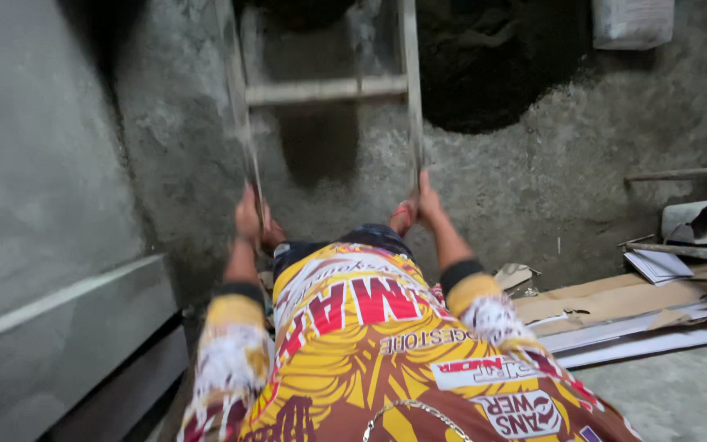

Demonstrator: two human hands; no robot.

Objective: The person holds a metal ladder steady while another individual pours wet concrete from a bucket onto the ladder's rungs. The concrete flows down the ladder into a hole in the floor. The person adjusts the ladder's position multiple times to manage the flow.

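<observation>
Ladder (325,90) leans on the rough grey wall (550,164), its feet down on the floor. Left hand (249,219) and right hand (425,200) each wrap tight around a side rail, a closed grip to hold it steady.

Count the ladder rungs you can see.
1. A single rung spans the two rails of the ladder near the top of the view, above the left hand and right hand gripping the rails. Others may be hidden.

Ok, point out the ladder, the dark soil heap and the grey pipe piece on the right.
ladder (325,88): head view, on its rung.
dark soil heap (484,65): head view, on its middle.
grey pipe piece (697,221): head view, on its outer wall.
</observation>
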